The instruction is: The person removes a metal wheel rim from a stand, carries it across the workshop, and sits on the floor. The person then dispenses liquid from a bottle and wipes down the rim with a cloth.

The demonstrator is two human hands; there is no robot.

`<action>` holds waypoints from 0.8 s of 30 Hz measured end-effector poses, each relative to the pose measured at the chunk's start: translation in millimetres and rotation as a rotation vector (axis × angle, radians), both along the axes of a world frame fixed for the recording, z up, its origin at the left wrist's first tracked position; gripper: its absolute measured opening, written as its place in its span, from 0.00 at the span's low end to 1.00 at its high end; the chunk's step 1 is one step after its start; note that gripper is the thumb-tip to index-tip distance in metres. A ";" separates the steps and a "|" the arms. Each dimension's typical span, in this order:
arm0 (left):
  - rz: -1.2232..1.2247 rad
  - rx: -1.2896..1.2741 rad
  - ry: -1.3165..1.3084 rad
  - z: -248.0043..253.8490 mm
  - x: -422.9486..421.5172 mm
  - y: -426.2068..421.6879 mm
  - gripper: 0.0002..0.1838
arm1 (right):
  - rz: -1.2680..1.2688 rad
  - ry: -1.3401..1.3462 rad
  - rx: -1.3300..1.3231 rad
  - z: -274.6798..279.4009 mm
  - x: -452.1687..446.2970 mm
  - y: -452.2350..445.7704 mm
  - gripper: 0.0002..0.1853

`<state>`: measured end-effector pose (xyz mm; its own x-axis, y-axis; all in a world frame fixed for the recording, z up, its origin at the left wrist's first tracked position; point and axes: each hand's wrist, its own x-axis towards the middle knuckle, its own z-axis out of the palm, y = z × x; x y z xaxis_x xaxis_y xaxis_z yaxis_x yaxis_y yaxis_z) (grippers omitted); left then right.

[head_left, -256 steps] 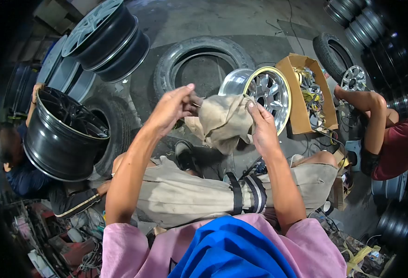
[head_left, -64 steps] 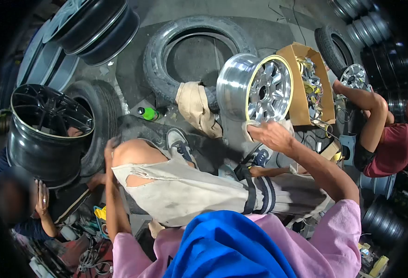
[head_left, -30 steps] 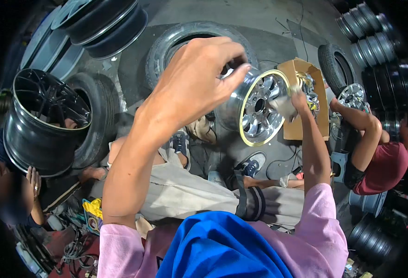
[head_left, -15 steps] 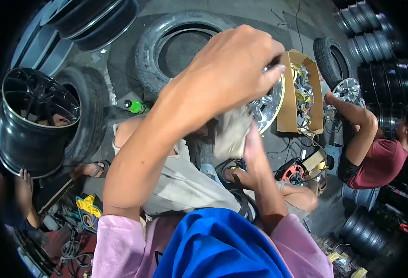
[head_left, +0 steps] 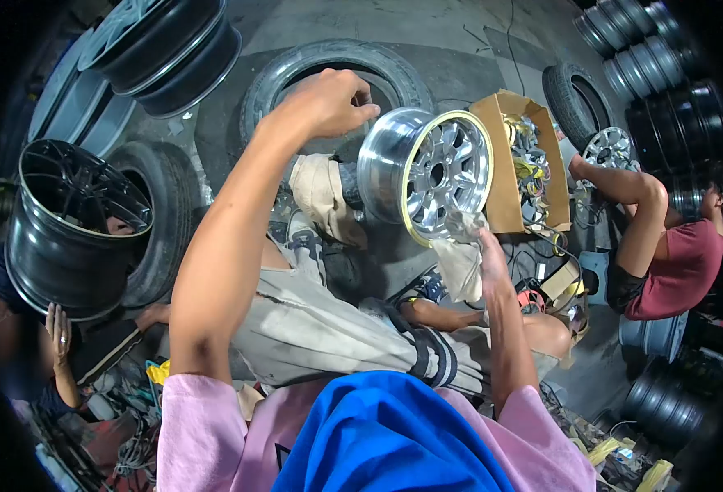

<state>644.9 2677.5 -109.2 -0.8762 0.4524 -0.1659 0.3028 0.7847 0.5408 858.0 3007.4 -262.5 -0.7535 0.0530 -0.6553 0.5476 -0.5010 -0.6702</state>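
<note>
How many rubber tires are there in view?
3: center tire, beyond the polished wheel; left tire, partly behind the black wheel; right tire, past the cardboard box. More may be hidden.

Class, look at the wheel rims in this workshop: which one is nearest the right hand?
The polished silver wheel rim with the yellow edge, beside the cardboard box. Only this one has the cloth in the right hand at its lower edge.

Three tires (head_left: pixel 261 92), two cloths (head_left: pixel 460 266), one yellow-edged polished wheel (head_left: pixel 427 172), one black spoked wheel (head_left: pixel 68 252), two other people (head_left: pixel 681 271)
</note>
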 end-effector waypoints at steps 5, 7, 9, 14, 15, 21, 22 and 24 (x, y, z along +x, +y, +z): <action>-0.073 -0.008 0.181 -57.1 -35.2 16.1 0.19 | 0.053 0.148 0.140 14.5 -15.2 14.0 0.20; -0.051 0.002 -0.010 -50.3 -39.3 28.3 0.18 | -0.017 0.057 0.039 31.0 -9.2 10.2 0.22; -0.053 0.038 -0.046 -59.7 -47.5 39.1 0.18 | -0.045 0.019 -0.079 26.8 0.9 14.1 0.22; -0.120 0.016 -0.065 -89.5 -59.4 69.5 0.21 | -0.142 0.010 -0.386 -3.7 21.1 26.2 0.25; -0.127 0.011 -0.092 -94.8 -63.3 76.6 0.22 | -0.148 0.010 -0.393 -8.3 23.4 27.1 0.25; -0.046 0.044 -0.022 -118.7 -75.8 127.3 0.23 | -0.167 0.033 -0.435 -35.0 33.4 41.6 0.24; -0.029 0.054 -0.024 -121.3 -76.9 134.9 0.23 | -0.185 0.022 -0.404 -43.9 36.6 46.4 0.23; -0.020 0.058 -0.048 -130.7 -79.4 147.7 0.21 | -0.204 0.019 -0.373 -61.4 40.8 55.1 0.23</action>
<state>565.5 2825.2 -239.9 -0.8584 0.4802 -0.1806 0.2911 0.7457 0.5993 898.8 3062.5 -323.9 -0.7640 -0.0361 -0.6442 0.4016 -0.8080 -0.4311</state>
